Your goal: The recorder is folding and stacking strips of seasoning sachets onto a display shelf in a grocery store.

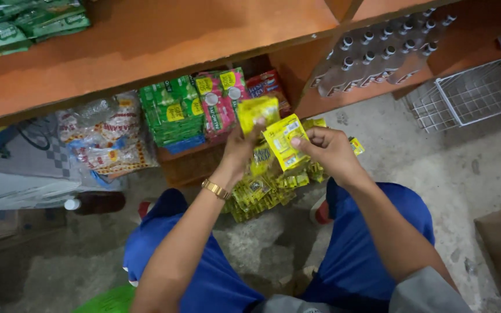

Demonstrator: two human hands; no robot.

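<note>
Hands sorting yellow sachets below a shelf

Sachets fill both hands. The right hand [333, 152] pinches a small yellow sachet [285, 142] between thumb and fingers, holding it flat toward the camera. The left hand [242, 146], with a gold wristwatch [215, 189] on its wrist, closes its fingers around another yellow packet [257, 111] just above and left of the first. Directly beneath both hands hangs a long bunch of joined yellow sachets [262, 188], trailing down between the blue-trousered knees. Beyond the left hand stand stacked green packets [170, 113] and pink packets [220, 99] under the orange shelf [146, 40]. Well right of the right hand lies a white wire basket [471, 93].
</note>
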